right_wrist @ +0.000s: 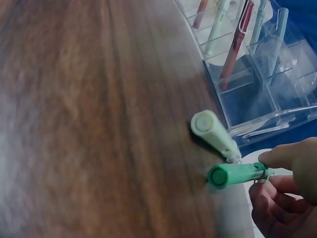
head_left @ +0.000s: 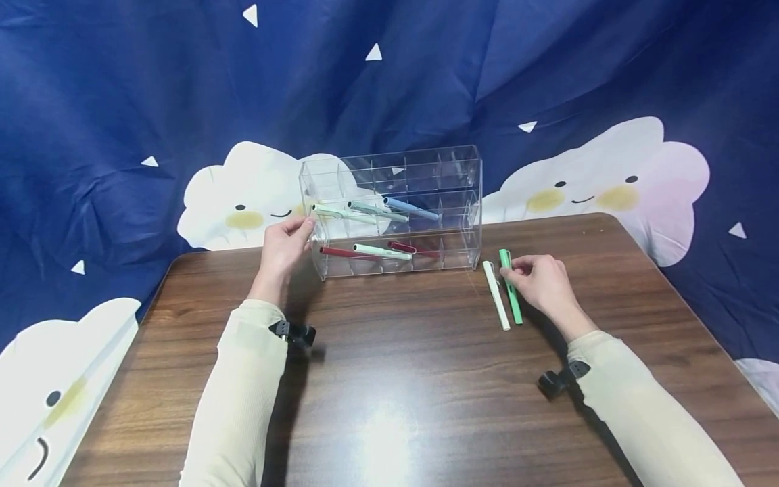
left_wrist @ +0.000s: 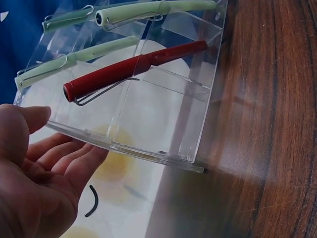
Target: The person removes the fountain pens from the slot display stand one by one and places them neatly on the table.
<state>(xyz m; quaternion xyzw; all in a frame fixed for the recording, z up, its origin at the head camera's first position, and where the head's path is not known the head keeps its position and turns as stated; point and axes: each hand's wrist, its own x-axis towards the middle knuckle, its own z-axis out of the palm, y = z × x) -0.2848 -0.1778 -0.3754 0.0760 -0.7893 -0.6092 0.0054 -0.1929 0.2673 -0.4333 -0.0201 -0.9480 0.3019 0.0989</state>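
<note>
My left hand (head_left: 282, 251) grips the left side wall of a clear acrylic rack (head_left: 458, 166); in the left wrist view the thumb and fingers (left_wrist: 74, 158) are on either side of its edge. On the upper level rest a pale green pen (head_left: 345, 214), a grey-green pen (head_left: 365, 207) and a blue pen (head_left: 414, 209). The lower level holds a red pen (left_wrist: 109, 74), a pale mint pen (head_left: 380, 251) and a dark red pen (right_wrist: 237, 44). Right of the rack, my right hand (head_left: 544, 284) pinches a bright green pen (right_wrist: 235, 175). Beside that is a whitish-green pen (head_left: 496, 297) on the table.
The brown wooden table (head_left: 414, 352) extends toward me, with a bright glare spot near its front. Behind the rack hangs a dark blue curtain (head_left: 304, 81) with white clouds. Each wrist wears a small black camera (head_left: 552, 383).
</note>
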